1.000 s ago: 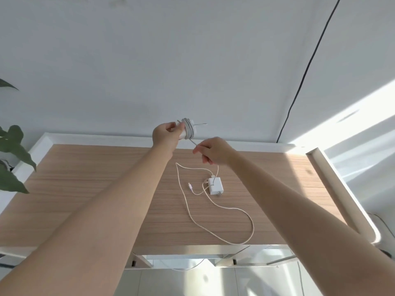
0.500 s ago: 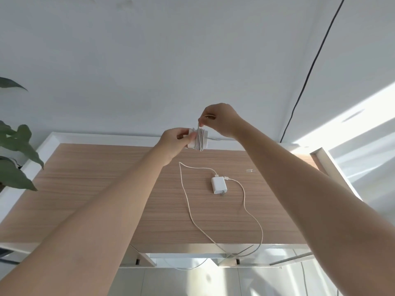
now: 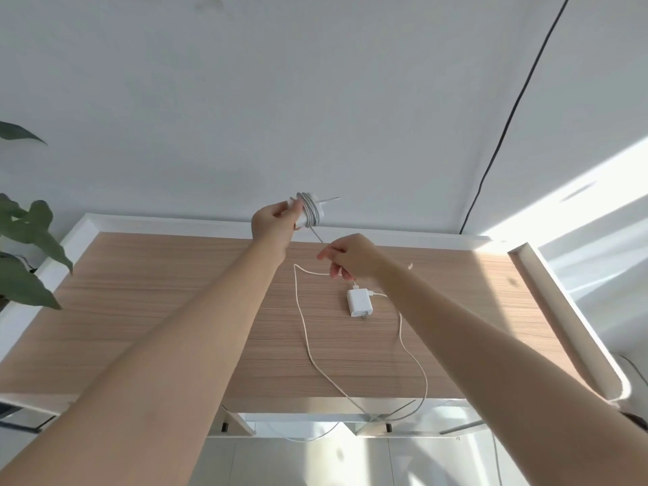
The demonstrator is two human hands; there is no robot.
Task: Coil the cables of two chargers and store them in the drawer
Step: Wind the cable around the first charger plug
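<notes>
Two chargers in view: your left hand point(image 3: 271, 222) has its grip wrapped round the first charger point(image 3: 308, 213), grey cable point(image 3: 310, 212) wound on it, held above the bench's point(image 3: 157, 310) far edge. Your right hand point(image 3: 350, 256) pinches that cable's loose end just below. Second charger point(image 3: 358, 302) lies flat on the bench, its white cable point(image 3: 308, 349) trailing over the near edge.

No legible text, label, brand, number or sign is found. The white charger point(image 3: 358, 302) lying on the wooden desk point(image 3: 140, 310) shows a blank face.
</notes>
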